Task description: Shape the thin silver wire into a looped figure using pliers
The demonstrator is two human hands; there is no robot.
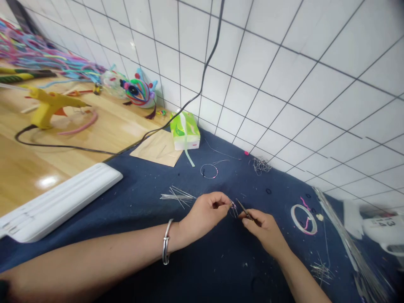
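My left hand (208,212), wearing a silver bangle (166,242) at the wrist, pinches a small wire piece (234,208) with pink and purple bits on it. Thin wire ends stick out below the fingertips. Just to the right, my right hand (263,229) is closed on a slim dark pointed tool that looks like small scissors (244,209). Its tip points up and left, close to the wire piece; contact cannot be made out. Behind the hands lies a wire ring (209,171) with pink marks. Straight wire pieces (177,196) lie beside my left hand.
A white power strip (59,202) and yellow glue gun (47,107) are at left, the gun's black cable crossing toward the wall. A green tissue pack (186,132) stands at the back. A tape roll (294,219), tangled wire (261,166) and long wire bundle (342,235) lie right.
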